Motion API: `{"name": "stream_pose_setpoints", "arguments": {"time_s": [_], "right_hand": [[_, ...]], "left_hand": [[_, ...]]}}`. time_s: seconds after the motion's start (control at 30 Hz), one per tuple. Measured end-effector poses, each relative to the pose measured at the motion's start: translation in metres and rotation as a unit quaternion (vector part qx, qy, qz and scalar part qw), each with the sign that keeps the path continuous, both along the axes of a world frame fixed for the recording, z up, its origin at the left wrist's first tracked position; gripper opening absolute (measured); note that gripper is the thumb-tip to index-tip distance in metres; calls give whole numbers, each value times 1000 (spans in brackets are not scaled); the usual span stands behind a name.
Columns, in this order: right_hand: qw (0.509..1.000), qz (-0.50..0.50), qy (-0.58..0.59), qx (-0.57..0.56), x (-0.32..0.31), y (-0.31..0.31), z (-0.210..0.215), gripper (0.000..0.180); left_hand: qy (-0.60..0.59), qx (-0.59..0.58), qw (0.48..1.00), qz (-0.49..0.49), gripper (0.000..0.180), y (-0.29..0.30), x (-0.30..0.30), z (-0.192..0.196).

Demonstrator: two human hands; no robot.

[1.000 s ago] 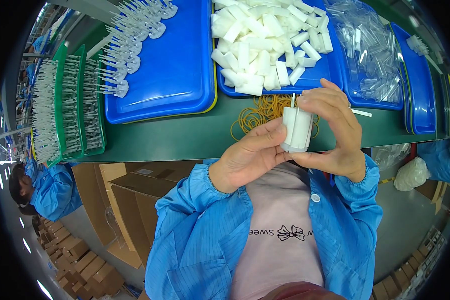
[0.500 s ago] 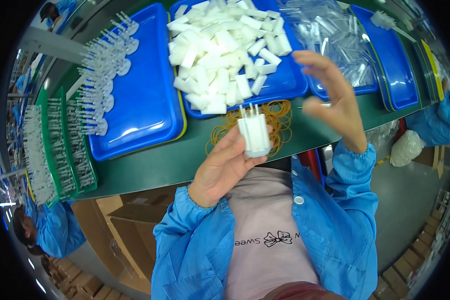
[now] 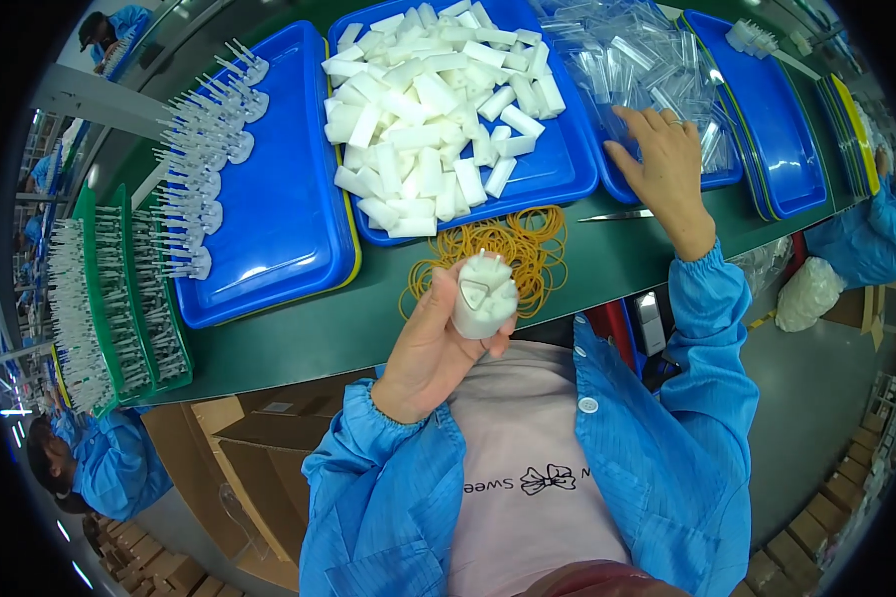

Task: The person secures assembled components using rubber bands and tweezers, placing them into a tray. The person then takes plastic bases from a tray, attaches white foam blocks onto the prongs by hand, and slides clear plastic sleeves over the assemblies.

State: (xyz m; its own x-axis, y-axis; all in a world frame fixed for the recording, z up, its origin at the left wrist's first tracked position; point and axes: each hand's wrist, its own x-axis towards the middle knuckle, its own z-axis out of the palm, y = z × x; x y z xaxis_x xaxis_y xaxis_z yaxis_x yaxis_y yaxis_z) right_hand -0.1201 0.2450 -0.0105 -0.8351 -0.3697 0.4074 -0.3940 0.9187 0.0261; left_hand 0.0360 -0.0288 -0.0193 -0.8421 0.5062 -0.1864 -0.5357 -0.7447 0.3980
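Observation:
My left hand [image 3: 423, 350] is closed around a rounded white assembly [image 3: 488, 310], tilted so its end faces up, with thin clear prongs standing from the end. Over the near edge of a blue tray, my right hand [image 3: 672, 174] reaches with fingers apart, its fingertips at a heap of clear plastic pieces [image 3: 627, 60]. I cannot make out anything held in it. A loose pile of tan rubber bands [image 3: 540, 249] lies on the green table just beyond my left hand. White foam blocks [image 3: 418, 109] fill much of the middle blue tray [image 3: 567, 169].
At left, a blue tray [image 3: 279, 219] bears a row of clear pronged parts [image 3: 209, 179]; green racks [image 3: 134, 308] of similar parts stand beside it. A pointed metal tool [image 3: 617, 215] lies below my right hand. More blue trays [image 3: 791, 149] are stacked at right. Co-workers sit left and right.
My right hand has moved from the air near the middle tray onto the clear plastic pieces. My left hand has tipped the white assembly, turning its pronged end upward.

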Motion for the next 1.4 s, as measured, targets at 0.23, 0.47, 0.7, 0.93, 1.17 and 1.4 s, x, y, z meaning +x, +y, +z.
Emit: {"name": "stream_pose_setpoints", "arguments": {"time_s": [0.23, 0.47, 0.7, 0.93, 1.17, 1.4], "right_hand": [[994, -8, 36, -98, 15, -2, 21, 23], [744, 169, -181, -620, 70, -32, 50, 26], [701, 238, -223, -634, 104, -60, 52, 42], [748, 192, -322, -548, 110, -76, 64, 37], [866, 221, -224, -389, 106, -85, 63, 20], [891, 278, -169, -315, 105, -85, 68, 19]], "left_hand": [[-40, -43, 997, 46, 59, 4, -3, 23], [95, -236, 958, 129, 48, 6, 2, 21], [328, -476, 778, 247, 48, 2, 4, 14], [382, -498, 722, 291, 45, 1, 6, 16], [395, -523, 682, 325, 45, -1, 5, 16], [424, -554, 633, 336, 45, -2, 6, 20]]}}
